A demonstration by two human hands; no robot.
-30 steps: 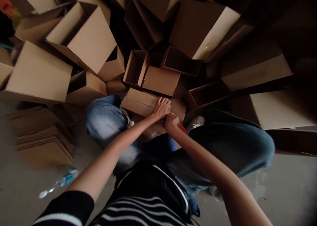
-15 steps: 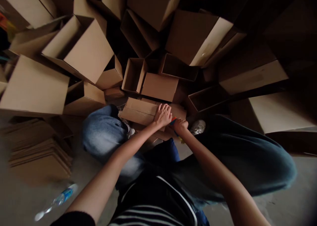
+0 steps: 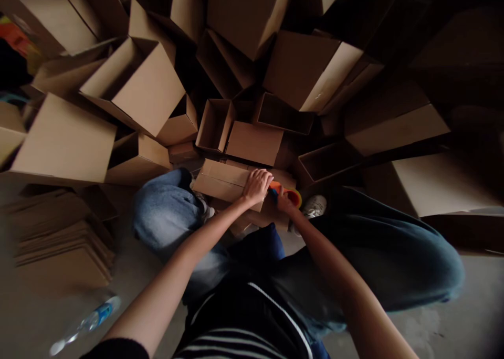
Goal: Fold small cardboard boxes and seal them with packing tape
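A closed cardboard box [image 3: 222, 178] lies between my feet, its top flaps meeting along a seam. My left hand [image 3: 258, 185] presses on its right end, fingers together and bent over the edge. Close by on the right, my right hand [image 3: 285, 200] grips a tape dispenser [image 3: 293, 195], orange with a blue part and a yellowish ring. The dispenser's front is at the box's right end, near my left fingertips; whether it touches the cardboard I cannot tell. Other cardboard lies under and behind the box.
Open cardboard boxes [image 3: 134, 81] crowd the area ahead and to both sides, many tilted against each other. Flattened cardboard sheets [image 3: 65, 249] are stacked at the left. A plastic bottle [image 3: 92, 319] lies on the floor. My shoe [image 3: 315, 206] is right of the dispenser.
My right hand has turned and shifted slightly down, bringing more of the tape dispenser into sight. The fingers of my left hand have drawn closer together on the box. The view has shifted slightly.
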